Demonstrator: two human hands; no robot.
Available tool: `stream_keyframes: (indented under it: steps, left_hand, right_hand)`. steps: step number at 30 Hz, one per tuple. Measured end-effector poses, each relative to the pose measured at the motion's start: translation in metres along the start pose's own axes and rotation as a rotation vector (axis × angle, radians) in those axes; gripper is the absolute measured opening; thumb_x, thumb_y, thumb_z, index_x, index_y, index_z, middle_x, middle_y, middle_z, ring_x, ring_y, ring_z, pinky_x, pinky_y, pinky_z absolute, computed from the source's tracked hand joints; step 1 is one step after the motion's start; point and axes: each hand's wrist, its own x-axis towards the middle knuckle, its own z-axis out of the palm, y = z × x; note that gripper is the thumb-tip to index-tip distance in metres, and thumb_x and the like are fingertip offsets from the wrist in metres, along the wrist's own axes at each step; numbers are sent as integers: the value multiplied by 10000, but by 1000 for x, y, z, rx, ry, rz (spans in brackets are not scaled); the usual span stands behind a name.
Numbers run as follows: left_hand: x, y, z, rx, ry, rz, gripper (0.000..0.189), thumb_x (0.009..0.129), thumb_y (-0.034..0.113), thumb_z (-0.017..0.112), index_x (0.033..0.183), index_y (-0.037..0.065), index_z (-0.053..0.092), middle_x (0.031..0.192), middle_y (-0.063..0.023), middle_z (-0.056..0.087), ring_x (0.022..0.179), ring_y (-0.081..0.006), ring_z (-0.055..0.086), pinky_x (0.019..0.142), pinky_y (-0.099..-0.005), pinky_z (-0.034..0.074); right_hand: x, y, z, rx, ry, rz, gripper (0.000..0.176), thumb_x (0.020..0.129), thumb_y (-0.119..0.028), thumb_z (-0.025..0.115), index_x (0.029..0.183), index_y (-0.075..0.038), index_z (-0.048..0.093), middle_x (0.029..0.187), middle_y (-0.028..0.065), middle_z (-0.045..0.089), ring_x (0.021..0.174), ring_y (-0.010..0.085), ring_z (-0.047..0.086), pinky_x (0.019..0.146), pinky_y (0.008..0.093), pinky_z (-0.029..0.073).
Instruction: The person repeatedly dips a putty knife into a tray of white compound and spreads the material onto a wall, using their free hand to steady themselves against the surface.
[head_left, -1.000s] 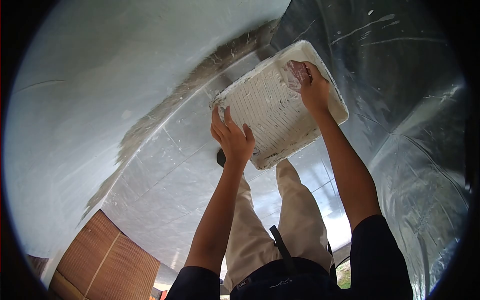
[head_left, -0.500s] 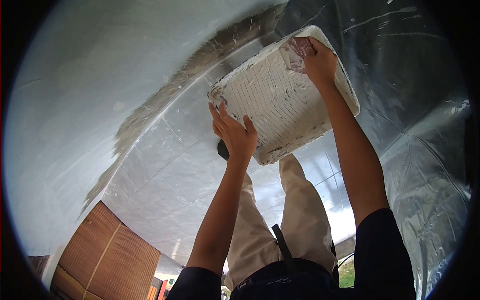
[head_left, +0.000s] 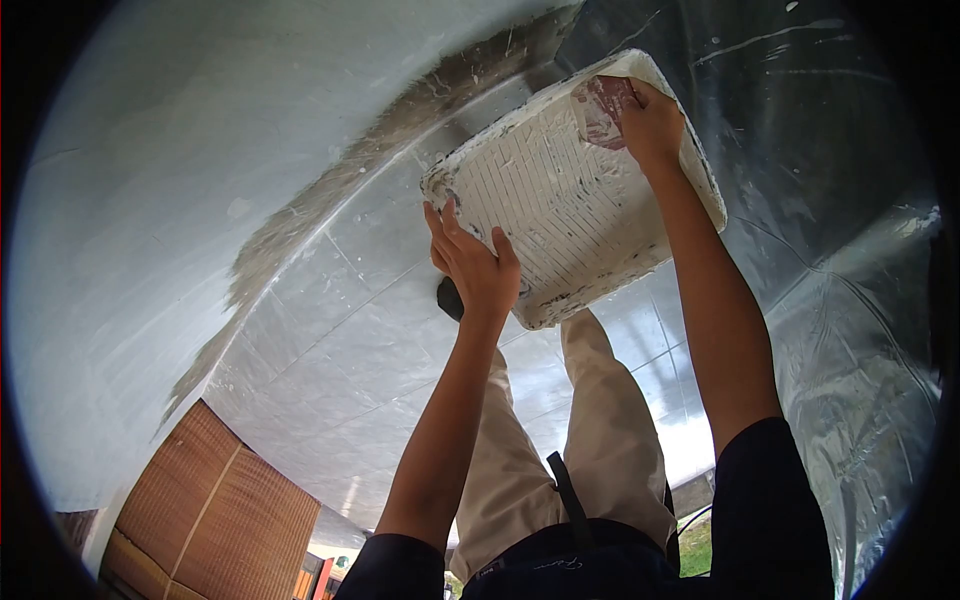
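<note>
A white-coated paint tray point(head_left: 560, 215) with a ribbed floor is held tilted in front of my legs, hiding my right foot. My left hand point(head_left: 475, 265) is at its left end, thumb and fingers spread along the rim, gripping it; part of the grip is hidden. In my right hand point(head_left: 655, 125) is a flat reddish-brown piece point(head_left: 605, 110) smeared with white, pinched between thumb and fingers. That piece lies over the upper right part of the tray, against or just above the white coating; contact is hard to tell.
A pale wall point(head_left: 170, 230) curves up on the left, with a grey unpainted band point(head_left: 330, 195) along its base. Shiny sheeting point(head_left: 840, 380) hangs on the right. The floor point(head_left: 330, 330) is grey and tile-lined. Brown ribbed panels point(head_left: 220, 500) stand at the lower left.
The tray, both hands and the reddish-brown piece have shifted slightly right in view. The piece has turned a little, showing more of its red face.
</note>
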Motion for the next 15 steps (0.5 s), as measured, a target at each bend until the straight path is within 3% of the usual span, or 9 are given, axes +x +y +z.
stream_keyframes:
  steps: [8, 15]
  left_hand:
    - [0, -3, -3, -35, 14, 17, 719, 843, 123, 551, 1433, 2, 158, 1490, -349, 122, 1395, -443, 165, 1096, -547, 105]
    - [3, -5, -11, -46, 1, 17, 700, 851, 113, 549, 1427, 0, 168, 1477, -337, 174, 1410, -431, 162, 1094, -544, 119]
  right_hand:
    - [-27, 8, 17, 150, 103, 244, 248, 794, -114, 574, 989, -15, 693, 924, 151, 723, 897, 299, 691, 851, 385, 515]
    - [-55, -15, 24, 214, 227, 470, 306, 857, -68, 520, 1117, 78, 450, 1059, 308, 606, 981, 419, 635, 883, 452, 499]
